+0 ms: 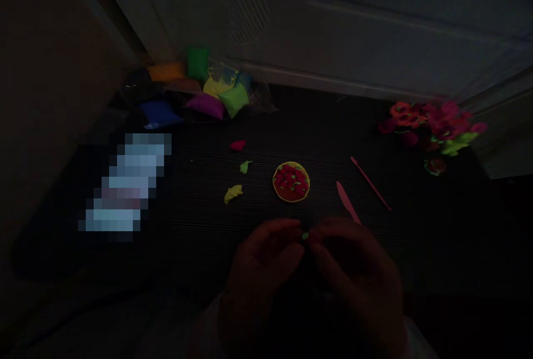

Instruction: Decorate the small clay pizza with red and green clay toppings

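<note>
In the dim light a tiny bit of green clay shows between the fingertips of my two hands. My left hand is curled, its thumb and forefinger closing on the bit from the left. From the other side, my right hand pinches it with thumb and forefinger. Just beyond my fingers lies a small round clay tart with a yellow rim and red pieces with green bits on top. Left of it are lumps of red clay, green clay and yellow clay.
A pink plastic knife and a thin pink stick tool lie right of the tart. Bright clay flowers stand at the back right. Several clay packets sit at the back left, behind a blurred-out bright screen.
</note>
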Demonstrator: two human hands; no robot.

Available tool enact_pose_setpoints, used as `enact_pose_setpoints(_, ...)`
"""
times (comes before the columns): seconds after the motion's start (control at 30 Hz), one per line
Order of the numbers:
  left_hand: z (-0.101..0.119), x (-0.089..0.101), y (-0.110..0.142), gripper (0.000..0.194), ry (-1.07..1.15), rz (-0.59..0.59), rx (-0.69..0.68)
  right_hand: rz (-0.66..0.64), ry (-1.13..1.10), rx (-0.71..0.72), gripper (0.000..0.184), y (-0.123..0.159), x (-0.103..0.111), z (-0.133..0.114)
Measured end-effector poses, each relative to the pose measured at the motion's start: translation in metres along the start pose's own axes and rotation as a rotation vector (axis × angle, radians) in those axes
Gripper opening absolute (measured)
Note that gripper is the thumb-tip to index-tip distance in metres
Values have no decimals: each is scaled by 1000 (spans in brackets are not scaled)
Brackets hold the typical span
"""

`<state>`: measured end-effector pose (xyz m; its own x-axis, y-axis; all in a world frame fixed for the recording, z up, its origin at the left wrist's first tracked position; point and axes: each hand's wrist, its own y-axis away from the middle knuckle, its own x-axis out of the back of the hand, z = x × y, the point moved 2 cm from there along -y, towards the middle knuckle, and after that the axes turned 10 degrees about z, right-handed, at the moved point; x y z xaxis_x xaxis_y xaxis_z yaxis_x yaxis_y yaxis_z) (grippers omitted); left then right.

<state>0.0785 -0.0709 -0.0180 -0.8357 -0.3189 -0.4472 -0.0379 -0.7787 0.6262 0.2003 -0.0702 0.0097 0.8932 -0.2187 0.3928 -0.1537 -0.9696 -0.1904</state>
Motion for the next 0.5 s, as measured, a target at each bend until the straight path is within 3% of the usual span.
enact_pose_setpoints(0.23, 19, 1, -4, 36, -113, -93, -161, -136, 33, 3, 29, -5, -4, 0)
enact_pose_setpoints(0.5, 25, 4, -4, 36, -255, -138, -253, -260, 16, -24, 37, -5, 1, -4)
